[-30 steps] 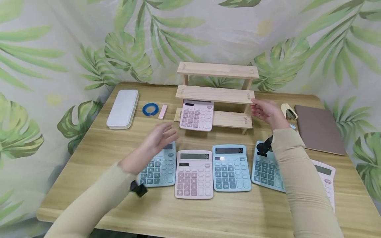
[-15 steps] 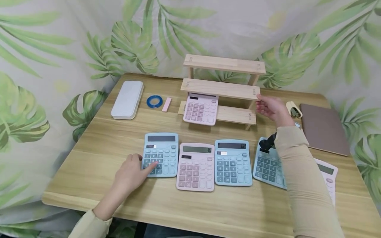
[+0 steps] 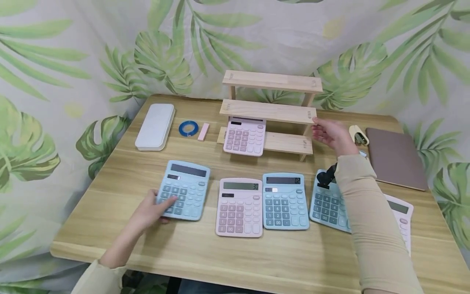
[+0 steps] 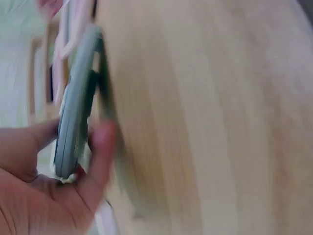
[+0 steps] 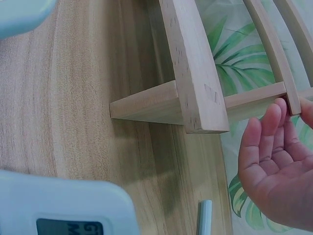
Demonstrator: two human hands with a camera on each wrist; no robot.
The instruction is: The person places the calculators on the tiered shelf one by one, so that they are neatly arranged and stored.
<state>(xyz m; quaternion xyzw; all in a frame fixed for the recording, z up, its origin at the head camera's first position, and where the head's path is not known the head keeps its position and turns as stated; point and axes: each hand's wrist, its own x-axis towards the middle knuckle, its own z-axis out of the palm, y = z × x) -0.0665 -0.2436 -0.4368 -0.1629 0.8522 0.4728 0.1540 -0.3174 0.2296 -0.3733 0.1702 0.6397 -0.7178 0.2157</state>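
blue calculator (image 3: 191, 188): lifted in left hand (image 3: 147, 211) | shifted left, turned | farther from pink calculator (image 3: 239, 208)

Leftmost blue calculator (image 3: 191, 190) partly behind left grip (image 3: 149, 210)

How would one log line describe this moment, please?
left fingers: hold leftmost blue calculator | right fingers: grip middle shelf | pink calculator: on bottom shelf

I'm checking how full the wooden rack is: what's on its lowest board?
One pink calculator rests on the lowest board, toward its left end. The middle board hides the calculator's top part; whatever the calculator itself covers can't be seen.
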